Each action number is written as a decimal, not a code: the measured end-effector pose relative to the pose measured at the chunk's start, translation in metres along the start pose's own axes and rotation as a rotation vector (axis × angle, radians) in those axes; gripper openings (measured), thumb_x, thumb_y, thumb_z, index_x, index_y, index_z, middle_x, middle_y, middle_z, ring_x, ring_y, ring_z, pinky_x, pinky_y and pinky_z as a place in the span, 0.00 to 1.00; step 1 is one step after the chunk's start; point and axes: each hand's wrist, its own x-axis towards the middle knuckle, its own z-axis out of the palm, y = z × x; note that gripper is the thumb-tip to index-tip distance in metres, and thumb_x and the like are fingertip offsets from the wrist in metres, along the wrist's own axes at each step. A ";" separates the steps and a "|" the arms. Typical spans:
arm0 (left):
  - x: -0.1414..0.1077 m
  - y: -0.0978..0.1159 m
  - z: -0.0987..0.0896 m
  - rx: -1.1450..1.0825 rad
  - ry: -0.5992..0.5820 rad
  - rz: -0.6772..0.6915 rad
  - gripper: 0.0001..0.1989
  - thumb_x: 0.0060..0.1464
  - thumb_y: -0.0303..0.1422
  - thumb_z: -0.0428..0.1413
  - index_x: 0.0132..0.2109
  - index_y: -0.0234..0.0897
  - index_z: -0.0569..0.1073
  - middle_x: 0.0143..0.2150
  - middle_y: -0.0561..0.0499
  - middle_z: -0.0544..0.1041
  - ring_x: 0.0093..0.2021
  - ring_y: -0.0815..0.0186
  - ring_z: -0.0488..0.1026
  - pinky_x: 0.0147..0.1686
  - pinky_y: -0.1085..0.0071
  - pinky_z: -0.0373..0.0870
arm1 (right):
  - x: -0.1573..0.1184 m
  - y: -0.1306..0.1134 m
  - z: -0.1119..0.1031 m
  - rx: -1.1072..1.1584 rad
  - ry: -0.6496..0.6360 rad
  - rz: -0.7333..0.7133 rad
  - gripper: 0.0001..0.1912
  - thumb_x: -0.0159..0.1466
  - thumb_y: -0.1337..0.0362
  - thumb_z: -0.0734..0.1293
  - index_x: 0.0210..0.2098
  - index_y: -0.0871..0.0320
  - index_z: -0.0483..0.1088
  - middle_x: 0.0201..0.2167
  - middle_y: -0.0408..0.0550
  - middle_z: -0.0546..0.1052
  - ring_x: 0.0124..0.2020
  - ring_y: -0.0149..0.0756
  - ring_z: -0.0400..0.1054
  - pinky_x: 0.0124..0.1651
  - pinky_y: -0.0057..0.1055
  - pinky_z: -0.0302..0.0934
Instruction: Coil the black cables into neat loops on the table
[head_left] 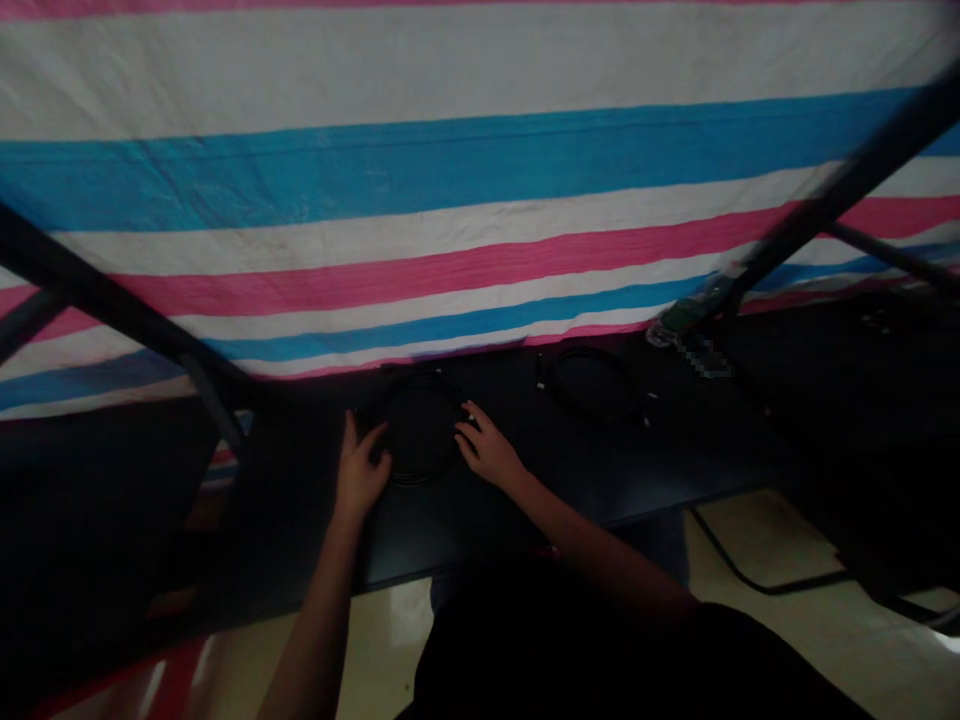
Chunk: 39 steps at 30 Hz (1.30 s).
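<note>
A coil of black cable (420,432) lies on a dark table (637,470) in dim light. My left hand (360,468) rests on the coil's left edge with the fingers curled against it. My right hand (487,448) touches the coil's right edge, fingers spread over the cable. A second black cable coil (596,383) lies on the table further right, beyond my right hand and apart from both hands.
A striped pink, blue and white sheet (450,200) hangs behind the table. Dark metal bars (825,205) cross at left and right. A small greenish object (679,320) sits at the table's back right. Pale floor (787,560) shows below.
</note>
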 end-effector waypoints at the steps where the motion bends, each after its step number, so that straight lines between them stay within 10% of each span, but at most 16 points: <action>1: -0.003 0.002 0.000 0.012 0.025 0.015 0.20 0.58 0.33 0.56 0.57 0.37 0.74 0.76 0.42 0.38 0.72 0.44 0.49 0.66 0.49 0.58 | -0.001 0.003 -0.004 -0.008 0.046 0.035 0.16 0.69 0.65 0.60 0.53 0.60 0.72 0.65 0.62 0.62 0.68 0.46 0.55 0.65 0.45 0.59; 7: -0.030 0.037 0.006 0.123 0.209 0.045 0.17 0.61 0.37 0.55 0.55 0.37 0.72 0.76 0.43 0.39 0.74 0.43 0.37 0.67 0.40 0.48 | -0.018 0.073 -0.087 -0.451 0.341 0.407 0.19 0.68 0.63 0.61 0.56 0.63 0.71 0.60 0.67 0.66 0.64 0.57 0.57 0.61 0.59 0.54; 12: -0.056 0.081 0.027 0.077 0.192 0.105 0.12 0.61 0.35 0.55 0.51 0.41 0.73 0.73 0.44 0.52 0.72 0.47 0.48 0.66 0.43 0.52 | -0.041 0.133 -0.158 -0.515 -0.044 0.459 0.17 0.69 0.58 0.63 0.46 0.65 0.76 0.41 0.61 0.78 0.44 0.47 0.71 0.52 0.45 0.61; 17: -0.071 0.130 0.064 0.017 -0.031 0.180 0.13 0.63 0.32 0.50 0.52 0.41 0.73 0.60 0.42 0.69 0.61 0.52 0.65 0.58 0.51 0.65 | -0.045 0.154 -0.171 -0.285 -0.179 0.359 0.11 0.67 0.61 0.65 0.40 0.61 0.76 0.38 0.53 0.78 0.39 0.38 0.72 0.45 0.33 0.62; 23: -0.067 0.158 0.084 0.147 -0.083 0.138 0.11 0.62 0.32 0.50 0.48 0.40 0.75 0.55 0.42 0.73 0.56 0.50 0.67 0.54 0.51 0.67 | -0.042 0.154 -0.194 -0.245 -0.120 0.323 0.09 0.67 0.62 0.63 0.38 0.60 0.73 0.33 0.51 0.78 0.35 0.40 0.73 0.39 0.32 0.61; 33: -0.062 0.155 0.085 -0.041 -0.030 -0.009 0.10 0.61 0.37 0.53 0.42 0.41 0.78 0.52 0.44 0.76 0.54 0.51 0.69 0.58 0.50 0.63 | -0.060 0.110 -0.304 -0.277 0.425 0.090 0.10 0.66 0.57 0.64 0.38 0.56 0.73 0.31 0.51 0.79 0.32 0.42 0.74 0.36 0.35 0.65; 39: -0.065 0.215 0.091 -1.029 -0.307 -0.389 0.29 0.61 0.56 0.46 0.50 0.37 0.75 0.48 0.38 0.80 0.46 0.53 0.77 0.44 0.57 0.71 | -0.106 0.033 -0.229 -0.162 0.145 -0.140 0.07 0.68 0.65 0.64 0.42 0.55 0.74 0.32 0.50 0.79 0.33 0.39 0.72 0.38 0.37 0.64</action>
